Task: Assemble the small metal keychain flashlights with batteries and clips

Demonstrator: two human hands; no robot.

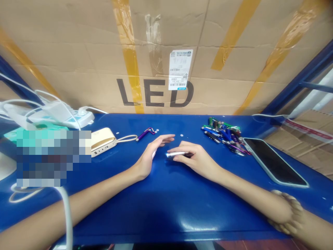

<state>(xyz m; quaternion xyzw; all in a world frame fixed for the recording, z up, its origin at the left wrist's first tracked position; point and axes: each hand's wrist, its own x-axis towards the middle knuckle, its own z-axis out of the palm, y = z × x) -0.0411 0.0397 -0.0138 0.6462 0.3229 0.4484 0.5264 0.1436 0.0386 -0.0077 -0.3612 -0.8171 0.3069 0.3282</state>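
The right hand [199, 159] rests on the blue surface [166, 205], its fingers [185, 146] curled around a silver pen [176, 154] that lies level and points left, its tip just beside the left hand [153, 154]. The left hand stands on its edge, fingers [165, 139] straight, palm open, holding nothing. A purple pen [145, 134] lies just beyond it, and a power bank [102, 145] sits further left. A pile of pens [223, 134] lies to the right, just beside a phone [275, 162] lying face up. A box [78, 52] marked LED stands behind
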